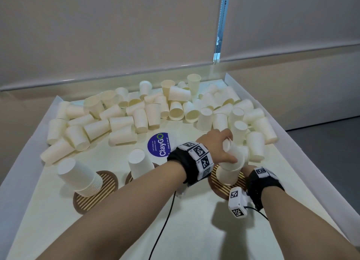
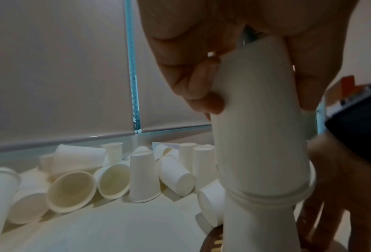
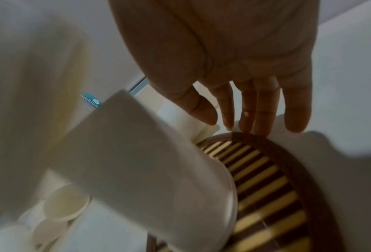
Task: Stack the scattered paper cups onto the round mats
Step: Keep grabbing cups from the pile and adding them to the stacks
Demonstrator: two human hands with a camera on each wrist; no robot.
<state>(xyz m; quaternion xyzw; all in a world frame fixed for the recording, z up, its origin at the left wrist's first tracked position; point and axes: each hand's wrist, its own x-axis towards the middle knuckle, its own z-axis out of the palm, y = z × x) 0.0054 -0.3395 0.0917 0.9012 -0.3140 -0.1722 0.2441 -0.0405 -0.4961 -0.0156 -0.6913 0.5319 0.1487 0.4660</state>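
Three round striped mats lie at the near side of the white tray. The left mat [image 1: 101,189] bears a tall stack of upturned cups [image 1: 78,176]; the middle mat [image 1: 129,178] bears a shorter stack [image 1: 139,166]. My left hand [image 1: 228,148] [image 2: 255,95] grips an upturned paper cup [image 1: 233,154] [image 2: 258,133] and holds it tilted over the top of the stack [image 1: 228,175] [image 3: 148,170] on the right mat [image 1: 220,187] [image 3: 266,179]. My right hand [image 3: 245,119] is beside that stack, fingers straight, tips on the mat's far edge. In the head view the stack hides it.
Several loose cups [image 1: 152,111] lie heaped across the far half of the tray, some close behind the right mat [image 1: 255,148]. A blue round sticker [image 1: 158,147] sits mid-tray. The tray's raised white wall [image 1: 331,191] runs along the right. A black cable [image 1: 165,220] trails under my left forearm.
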